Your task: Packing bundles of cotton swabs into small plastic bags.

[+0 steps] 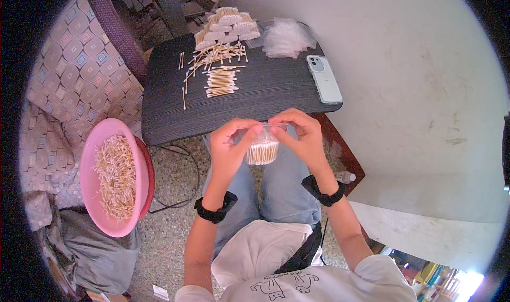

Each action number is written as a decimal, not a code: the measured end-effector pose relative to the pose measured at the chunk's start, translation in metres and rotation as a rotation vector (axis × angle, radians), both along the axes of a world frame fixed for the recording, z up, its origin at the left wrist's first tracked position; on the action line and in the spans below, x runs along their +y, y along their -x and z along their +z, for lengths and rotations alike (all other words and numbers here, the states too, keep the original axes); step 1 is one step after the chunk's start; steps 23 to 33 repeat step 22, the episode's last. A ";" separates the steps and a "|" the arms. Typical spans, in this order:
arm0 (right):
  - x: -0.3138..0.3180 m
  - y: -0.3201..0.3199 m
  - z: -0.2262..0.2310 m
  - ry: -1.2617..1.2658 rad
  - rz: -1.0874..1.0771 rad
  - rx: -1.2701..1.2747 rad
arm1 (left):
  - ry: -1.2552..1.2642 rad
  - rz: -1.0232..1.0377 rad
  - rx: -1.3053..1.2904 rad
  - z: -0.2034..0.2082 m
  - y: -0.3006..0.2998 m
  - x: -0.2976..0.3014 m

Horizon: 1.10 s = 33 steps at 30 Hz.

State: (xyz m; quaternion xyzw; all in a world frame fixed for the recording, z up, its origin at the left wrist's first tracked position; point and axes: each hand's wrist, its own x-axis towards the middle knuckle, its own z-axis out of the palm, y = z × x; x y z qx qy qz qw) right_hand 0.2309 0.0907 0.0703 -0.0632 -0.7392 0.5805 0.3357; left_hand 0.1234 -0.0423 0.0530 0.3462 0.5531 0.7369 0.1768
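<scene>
Over my lap, just off the table's front edge, hangs a small clear plastic bag filled with cotton swabs point(262, 153). My left hand point(234, 142) pinches its top edge at the left between thumb and fingers. At the other end of that edge, my right hand point(300, 141) has the same pinch grip. The swabs stand side by side in the lower part of the bag, white tips up and down. On the black table point(260, 103) beyond my hands lie a neat row of swabs point(221, 82) and a loose heap of swabs point(218, 55).
Filled swab packs point(227, 27) are stacked at the table's far edge, with flat clear bags point(288, 39) to their right. A pale phone point(325, 80) lies at the right edge. Left of the table, a pink basin point(91, 182) holds many loose swabs. A wall point(414, 89) bounds the right side.
</scene>
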 end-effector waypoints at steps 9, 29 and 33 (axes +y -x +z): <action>0.000 -0.002 -0.001 -0.019 0.008 0.031 | 0.060 0.008 0.194 0.009 -0.003 -0.002; 0.005 -0.011 -0.009 0.253 0.029 -0.045 | 0.077 0.038 0.097 0.009 0.004 -0.012; 0.005 -0.011 -0.009 0.253 0.029 -0.045 | 0.077 0.038 0.097 0.009 0.004 -0.012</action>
